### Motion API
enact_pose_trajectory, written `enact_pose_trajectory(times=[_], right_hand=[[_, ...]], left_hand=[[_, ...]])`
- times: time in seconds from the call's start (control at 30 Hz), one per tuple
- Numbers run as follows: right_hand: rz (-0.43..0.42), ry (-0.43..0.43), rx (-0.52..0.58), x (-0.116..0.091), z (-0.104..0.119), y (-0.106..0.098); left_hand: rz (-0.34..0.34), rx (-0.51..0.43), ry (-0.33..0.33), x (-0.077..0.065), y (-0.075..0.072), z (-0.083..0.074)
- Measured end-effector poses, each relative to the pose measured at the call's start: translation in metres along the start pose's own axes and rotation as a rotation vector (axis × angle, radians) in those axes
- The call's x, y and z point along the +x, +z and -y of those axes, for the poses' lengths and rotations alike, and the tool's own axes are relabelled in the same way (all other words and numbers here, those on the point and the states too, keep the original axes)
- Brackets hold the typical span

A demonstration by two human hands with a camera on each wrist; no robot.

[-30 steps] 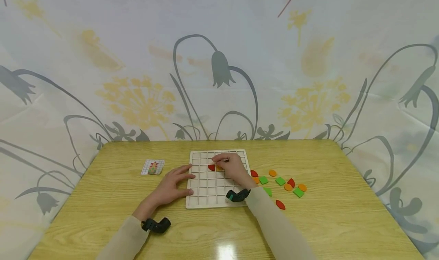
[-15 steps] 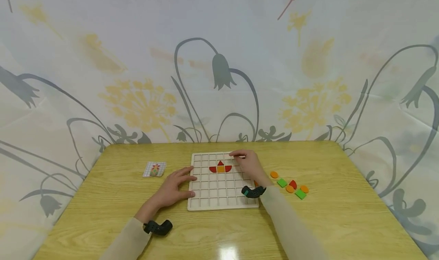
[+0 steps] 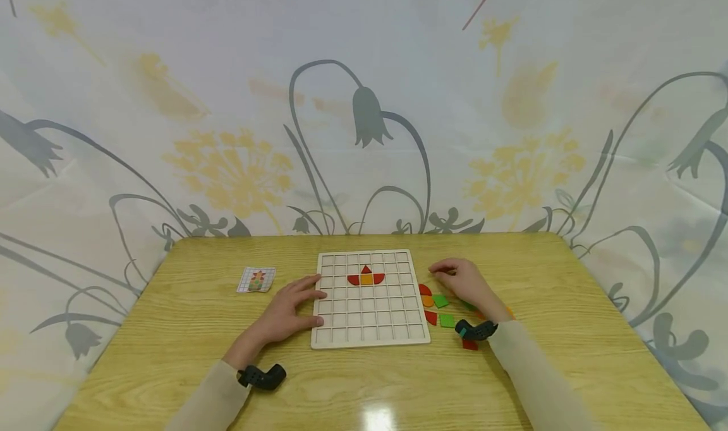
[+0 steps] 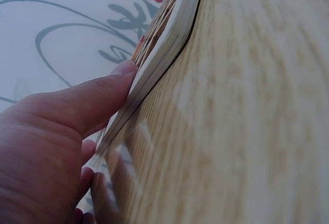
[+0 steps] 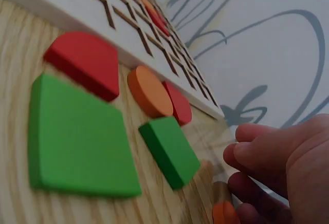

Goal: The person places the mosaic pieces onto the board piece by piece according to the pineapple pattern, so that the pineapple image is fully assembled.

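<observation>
Your left fingers (image 3: 307, 294) spread against board (image 3: 370, 344); right fingers (image 5: 272, 154) loosely bent, empty. Green block (image 5: 82, 142) beside board: likely light, stiff; pinch edges.

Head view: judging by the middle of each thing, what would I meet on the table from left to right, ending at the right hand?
Paper pattern card → left hand → white grid board → orange disc → green square tile beside the disc → right hand.

Beige sleeves (image 3: 531, 374) meet black, curved wrist cameras (image 3: 480, 330), the right one bearing a teal mark (image 3: 463, 333).
</observation>
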State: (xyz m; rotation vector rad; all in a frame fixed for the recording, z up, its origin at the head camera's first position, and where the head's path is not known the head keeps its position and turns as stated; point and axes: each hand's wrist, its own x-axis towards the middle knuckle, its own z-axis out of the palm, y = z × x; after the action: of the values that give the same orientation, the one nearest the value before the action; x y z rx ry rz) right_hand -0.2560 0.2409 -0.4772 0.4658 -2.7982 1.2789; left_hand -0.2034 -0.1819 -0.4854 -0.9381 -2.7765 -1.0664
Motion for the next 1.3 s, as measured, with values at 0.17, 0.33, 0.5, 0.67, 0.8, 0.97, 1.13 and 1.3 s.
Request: enact_pose_trajectory(times=[0.17, 0.33, 0.5, 0.67, 0.8, 0.97, 1.13, 1.3], right_hand=[[0.063, -0.043, -0.059, -0.013, -0.009, -0.014], [0.11, -0.082, -0.092, -0.022, -0.013, -0.026], [0.127, -0.118, -0.133, -0.026, -0.016, -0.032], [0.122, -0.116, -0.141, -0.027, -0.015, -0.033], [0.12, -0.114, -0.132, -0.027, -0.012, -0.034], [0.099, -0.096, -0.144, -0.028, -0.007, -0.036], [0.062, -0.08, -0.171, -0.028, -0.005, -0.033], [-0.009, -0.119, -0.151, -0.028, 0.0, -0.024]], left_hand=[[0.001, 0.004, -0.004, 0.0, 0.001, 0.002], [-0.001, 0.007, 0.007, 0.0, 0.001, 0.003], [-0.003, 0.009, 0.004, 0.001, 0.001, 0.003], [-0.001, 0.011, 0.0, 0.001, 0.001, 0.003], [0.002, 0.002, 0.003, 0.0, 0.001, 0.002], [-0.005, 0.007, 0.017, 0.0, 0.001, 0.001], [-0.011, 0.008, 0.022, -0.001, 0.001, 0.001], [-0.007, 0.004, 0.014, -0.001, 0.001, 0.002]])
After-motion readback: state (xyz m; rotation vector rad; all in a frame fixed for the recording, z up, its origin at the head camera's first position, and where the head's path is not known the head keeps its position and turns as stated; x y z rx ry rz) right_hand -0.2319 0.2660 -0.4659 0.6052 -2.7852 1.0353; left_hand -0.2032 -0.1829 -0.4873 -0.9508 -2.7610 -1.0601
